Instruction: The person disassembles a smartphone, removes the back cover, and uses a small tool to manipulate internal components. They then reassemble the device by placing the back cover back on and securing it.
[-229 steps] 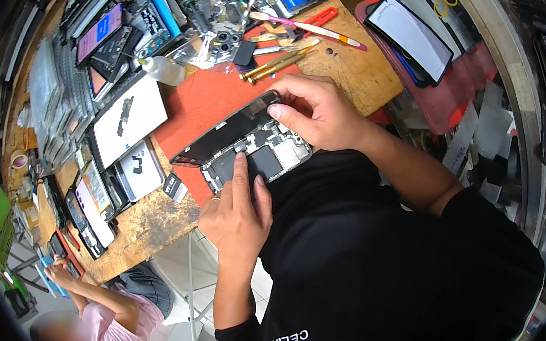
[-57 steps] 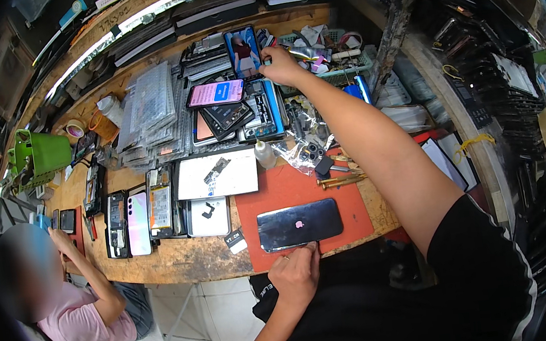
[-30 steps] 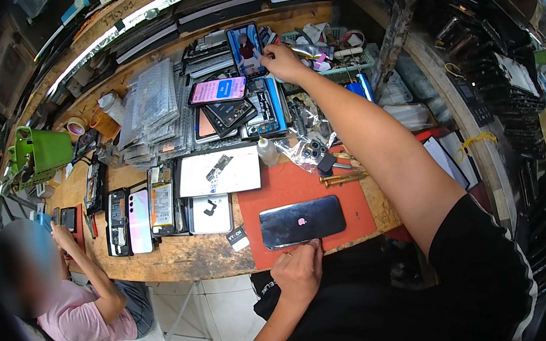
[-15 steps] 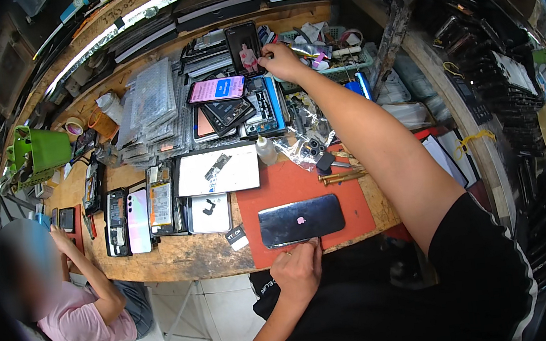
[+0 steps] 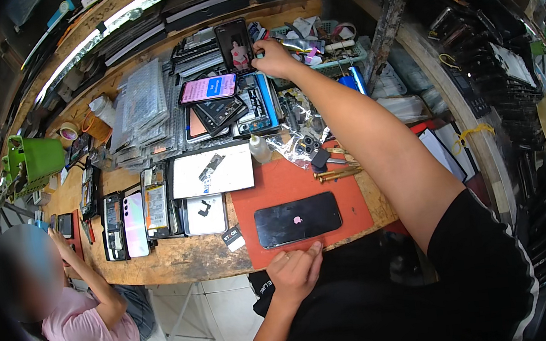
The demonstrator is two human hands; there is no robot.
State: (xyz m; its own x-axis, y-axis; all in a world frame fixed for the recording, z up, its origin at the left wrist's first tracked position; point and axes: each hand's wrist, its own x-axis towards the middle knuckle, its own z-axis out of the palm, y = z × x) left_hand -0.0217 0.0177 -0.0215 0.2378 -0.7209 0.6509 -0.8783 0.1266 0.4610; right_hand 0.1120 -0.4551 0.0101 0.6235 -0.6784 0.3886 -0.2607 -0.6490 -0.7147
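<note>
A black smartphone (image 5: pixel 298 220) lies flat on the red mat (image 5: pixel 245 203), a small pink logo glowing on its dark screen. My left hand (image 5: pixel 294 273) is just below its near edge, apart from it, with fingers loosely curled and nothing visible in them. At the back of the bench my right hand (image 5: pixel 276 59) reaches a second smartphone (image 5: pixel 234 47), which leans upright and shows a picture of a figure. My thumb and fingers pinch the lower right edge of that phone; the fingertips are partly hidden. Below it rests a phone with a lit pink screen (image 5: pixel 208 88).
Opened phones (image 5: pixel 155 206) and a white box (image 5: pixel 212 170) line the bench's left. A small dropper bottle (image 5: pixel 259 148) and screwdrivers (image 5: pixel 340 174) border the mat. Bubble-wrap packs (image 5: pixel 139 111) are stacked behind. Another person (image 5: pixel 86 320) sits at the left end.
My left hand has come away from the near edge of the phone on the mat. My right hand stays at the upright phone. The whole view has shifted slightly.
</note>
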